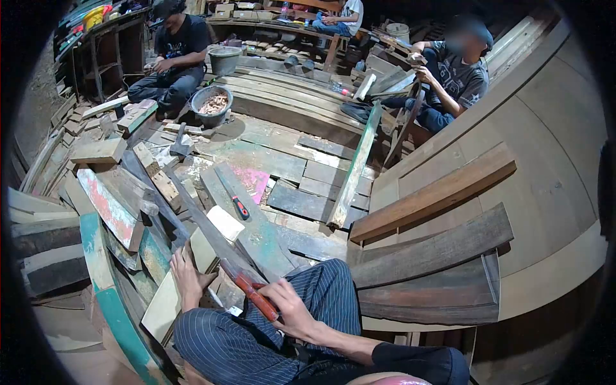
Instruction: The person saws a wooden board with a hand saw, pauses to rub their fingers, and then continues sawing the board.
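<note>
My right hand (292,309) is wrapped round the reddish-brown wooden handle (255,296) of a long tool. From the handle, its dark blade (215,236) slants up and to the left. Beside the blade, my left hand (186,276) rests on a pale wooden block (163,308), fingers spread and pointing away from me. Another pale block (224,223) lies just beyond the blade. A file with a red and black handle (241,208) lies on a greenish plank (256,234) ahead.
Painted boards (115,321) and wood pieces pile up at the left. Curved planks (436,250) lean at the right. A bucket of wood chips (212,106) stands ahead. People sit at the back left (179,58), back centre (343,19) and back right (452,80).
</note>
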A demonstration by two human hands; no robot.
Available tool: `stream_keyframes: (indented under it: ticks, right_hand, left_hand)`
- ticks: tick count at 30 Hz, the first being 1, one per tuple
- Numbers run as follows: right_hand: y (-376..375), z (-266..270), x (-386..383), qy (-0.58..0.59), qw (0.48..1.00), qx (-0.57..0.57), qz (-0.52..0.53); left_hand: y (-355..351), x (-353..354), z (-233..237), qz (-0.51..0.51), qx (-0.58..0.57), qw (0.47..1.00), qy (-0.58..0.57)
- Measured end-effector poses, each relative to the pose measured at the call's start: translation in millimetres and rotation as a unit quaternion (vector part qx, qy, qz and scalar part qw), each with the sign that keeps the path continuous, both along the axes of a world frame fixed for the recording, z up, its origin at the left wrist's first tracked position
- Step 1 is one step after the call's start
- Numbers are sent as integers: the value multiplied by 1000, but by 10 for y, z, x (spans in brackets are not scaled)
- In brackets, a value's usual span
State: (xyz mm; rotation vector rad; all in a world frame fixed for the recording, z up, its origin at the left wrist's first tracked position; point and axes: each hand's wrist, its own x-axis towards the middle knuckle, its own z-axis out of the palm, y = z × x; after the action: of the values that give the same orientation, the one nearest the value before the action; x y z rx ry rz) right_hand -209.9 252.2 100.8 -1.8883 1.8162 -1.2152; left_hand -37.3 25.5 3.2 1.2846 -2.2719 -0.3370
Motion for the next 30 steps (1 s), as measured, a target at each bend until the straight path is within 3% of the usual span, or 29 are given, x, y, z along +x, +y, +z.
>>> stream_keyframes:
  ticks: [1,5,12,18,26,27,30]
  right_hand:
    - [-89,22,57,-56,998,-32,-5]
    - [-179,-58,130,-81,996,-23,-10]
    - [-95,118,-42,-155,984,85,-10]
    - [21,130,20,-168,983,71,-12]
    - [435,80,28,-191,978,65,-48]
    - [482,103,34,-192,978,59,-55]
    - [606,220,0,-185,979,82,-29]
  left_hand:
    - [-7,3,4,-1,0,1000,-4]
    - [17,-7,53,7,37,999,-4]
    - [63,-58,138,0,33,996,-82]
    - [115,-58,192,-9,16,994,-112]
    - [-3,-16,-124,-33,-21,993,-113]
    - [97,-57,86,-32,-18,996,-83]
    - [52,-57,6,-13,-22,994,-102]
